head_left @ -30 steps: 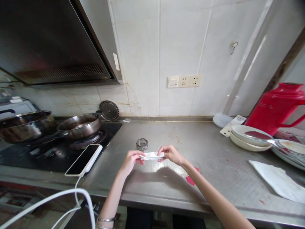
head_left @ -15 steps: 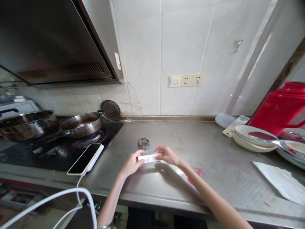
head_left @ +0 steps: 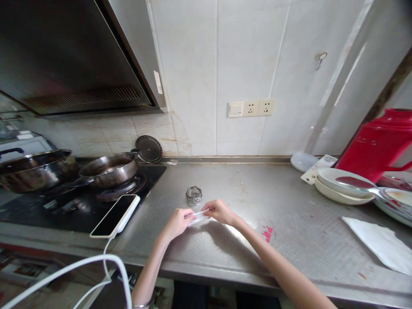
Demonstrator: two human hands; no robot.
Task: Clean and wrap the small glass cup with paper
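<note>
A small folded white tissue (head_left: 197,218) is stretched between my two hands over the metal counter. My left hand (head_left: 179,222) pinches its left end, and my right hand (head_left: 220,212) pinches the right end. Just beyond the tissue stands a small round glass dish (head_left: 193,195), which neither hand touches. Flat on the counter beside my right forearm lie pink-red scraps (head_left: 267,234).
On the left, a phone (head_left: 113,216) with a white cable lies by the stove's edge, near a steel pan (head_left: 111,169) and a pot (head_left: 37,169). At right are stacked bowls (head_left: 344,184), a white sheet (head_left: 380,242) and a red thermos (head_left: 375,148).
The tissue has turned from showing its flat face to a thinner, more tilted strip. My fingers have closed in on its ends, and my right hand has shifted slightly left.
</note>
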